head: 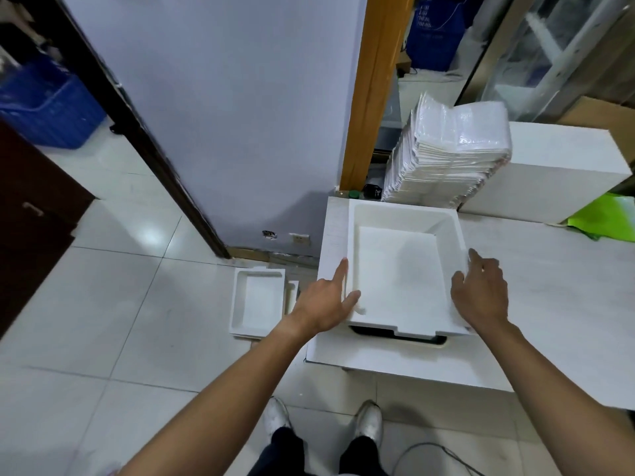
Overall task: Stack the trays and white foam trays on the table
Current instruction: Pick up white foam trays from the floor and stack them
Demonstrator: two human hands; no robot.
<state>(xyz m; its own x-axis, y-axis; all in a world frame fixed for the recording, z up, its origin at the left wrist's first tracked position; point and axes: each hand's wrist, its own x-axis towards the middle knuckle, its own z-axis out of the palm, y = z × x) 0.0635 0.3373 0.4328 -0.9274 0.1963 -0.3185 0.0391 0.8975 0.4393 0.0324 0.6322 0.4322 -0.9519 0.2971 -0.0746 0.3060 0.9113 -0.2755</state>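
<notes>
On the tiled floor [103, 304] at the left, a white foam tray [257, 302] lies open side up just beside the table's edge, with another white piece partly hidden behind the left forearm. The left hand [326, 298] rests against the left wall of the large foam tray [402, 266] on the white table [549, 269], index finger stretched along the rim and thumb hooked over the near corner, fingers spread rather than clenched. That tray sits on a dark tray [398, 334] whose front edge shows beneath it, while the right hand [481, 290] presses its right wall with loose, open fingers; behind stands a pile of plastic-wrapped packets [446, 149].
</notes>
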